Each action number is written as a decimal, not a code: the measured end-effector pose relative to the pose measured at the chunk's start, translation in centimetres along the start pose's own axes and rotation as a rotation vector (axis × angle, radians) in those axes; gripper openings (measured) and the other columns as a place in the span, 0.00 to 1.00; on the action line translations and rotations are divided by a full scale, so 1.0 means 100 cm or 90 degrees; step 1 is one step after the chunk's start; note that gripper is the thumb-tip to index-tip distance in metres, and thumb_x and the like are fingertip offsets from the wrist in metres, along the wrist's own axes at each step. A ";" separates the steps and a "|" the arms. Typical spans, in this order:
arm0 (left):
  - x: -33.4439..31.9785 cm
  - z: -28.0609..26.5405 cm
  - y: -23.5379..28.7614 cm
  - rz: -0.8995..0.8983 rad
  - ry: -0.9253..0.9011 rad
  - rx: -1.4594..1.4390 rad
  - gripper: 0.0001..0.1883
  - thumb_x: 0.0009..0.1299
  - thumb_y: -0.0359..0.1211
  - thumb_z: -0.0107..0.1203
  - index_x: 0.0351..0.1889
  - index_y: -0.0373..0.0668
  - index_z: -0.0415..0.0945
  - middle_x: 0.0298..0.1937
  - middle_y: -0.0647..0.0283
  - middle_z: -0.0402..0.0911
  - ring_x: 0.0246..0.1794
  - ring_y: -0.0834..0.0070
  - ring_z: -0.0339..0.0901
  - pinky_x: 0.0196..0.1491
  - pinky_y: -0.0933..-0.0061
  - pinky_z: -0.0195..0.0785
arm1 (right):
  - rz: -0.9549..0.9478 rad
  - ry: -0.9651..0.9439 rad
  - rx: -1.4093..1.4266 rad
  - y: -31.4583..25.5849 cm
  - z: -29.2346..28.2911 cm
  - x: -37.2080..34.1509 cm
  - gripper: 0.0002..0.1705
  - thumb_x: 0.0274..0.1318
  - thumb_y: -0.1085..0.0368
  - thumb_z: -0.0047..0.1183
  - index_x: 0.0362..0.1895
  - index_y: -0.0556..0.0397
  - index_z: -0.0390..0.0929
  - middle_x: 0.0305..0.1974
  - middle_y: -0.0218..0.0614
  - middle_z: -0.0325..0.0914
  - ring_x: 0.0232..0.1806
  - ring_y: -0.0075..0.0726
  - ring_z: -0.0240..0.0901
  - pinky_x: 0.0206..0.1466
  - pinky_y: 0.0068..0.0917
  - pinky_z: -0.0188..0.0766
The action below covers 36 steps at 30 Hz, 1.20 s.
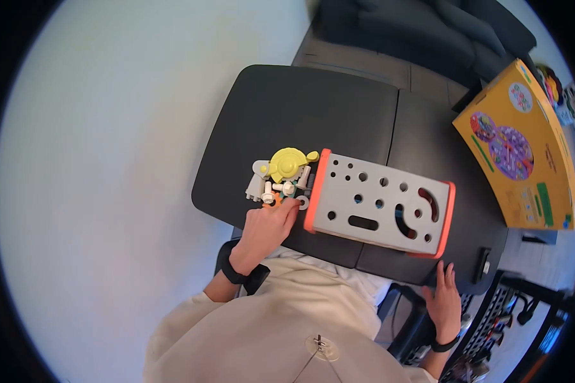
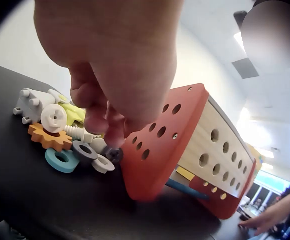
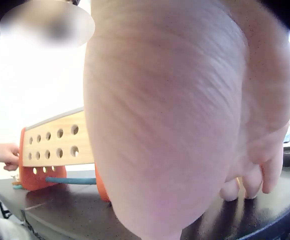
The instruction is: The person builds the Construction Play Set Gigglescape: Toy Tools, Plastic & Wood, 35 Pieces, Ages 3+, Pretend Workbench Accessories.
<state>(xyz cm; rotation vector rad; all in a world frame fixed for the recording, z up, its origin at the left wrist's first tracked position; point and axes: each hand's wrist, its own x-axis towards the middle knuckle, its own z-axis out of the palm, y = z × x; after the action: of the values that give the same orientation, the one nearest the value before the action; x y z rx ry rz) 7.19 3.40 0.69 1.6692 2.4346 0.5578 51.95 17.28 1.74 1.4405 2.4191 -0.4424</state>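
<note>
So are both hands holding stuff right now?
Left hand: fingers bent down at the toy pieces; can't tell if it grips one.
Right hand: open, fingers on the table.

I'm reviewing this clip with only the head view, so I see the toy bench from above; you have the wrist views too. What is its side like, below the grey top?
Observer: The side is pale wood with two rows of round holes, by the right wrist view.

Operator: And the end panel by the left hand? I just get its top edge.

Observer: In the left wrist view, that end panel, near the left hand, has several round holes through its face.

Operator: Anything low down, between the two end panels?

Observer: Yes, a blue rod runs below the wooden side, as the right wrist view shows.
</note>
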 end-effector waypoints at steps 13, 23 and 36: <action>-0.048 -0.004 0.059 -0.278 0.026 0.098 0.08 0.80 0.37 0.57 0.52 0.48 0.82 0.32 0.53 0.88 0.33 0.50 0.87 0.35 0.49 0.77 | -0.306 -0.073 0.161 0.033 -0.031 0.032 0.36 0.70 0.56 0.63 0.77 0.53 0.70 0.81 0.65 0.58 0.80 0.71 0.60 0.76 0.54 0.70; -0.052 -0.014 0.060 -0.205 0.055 0.067 0.08 0.80 0.35 0.58 0.53 0.46 0.82 0.41 0.58 0.91 0.38 0.53 0.88 0.37 0.54 0.79 | -0.274 -0.098 0.098 0.017 -0.019 0.024 0.37 0.71 0.55 0.62 0.79 0.50 0.68 0.84 0.66 0.49 0.86 0.74 0.46 0.80 0.62 0.63; -0.010 -0.029 -0.020 -0.101 0.078 -0.002 0.11 0.78 0.34 0.62 0.55 0.47 0.83 0.46 0.61 0.80 0.39 0.55 0.85 0.41 0.55 0.79 | -0.082 -0.013 0.107 -0.046 -0.004 0.026 0.44 0.67 0.58 0.65 0.81 0.56 0.62 0.81 0.74 0.53 0.82 0.82 0.49 0.81 0.55 0.62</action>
<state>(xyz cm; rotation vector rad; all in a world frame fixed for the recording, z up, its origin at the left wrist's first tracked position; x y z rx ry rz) 4.92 1.25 2.54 1.4635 2.6202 0.6596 46.70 17.42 1.62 1.3400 2.5202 -0.7009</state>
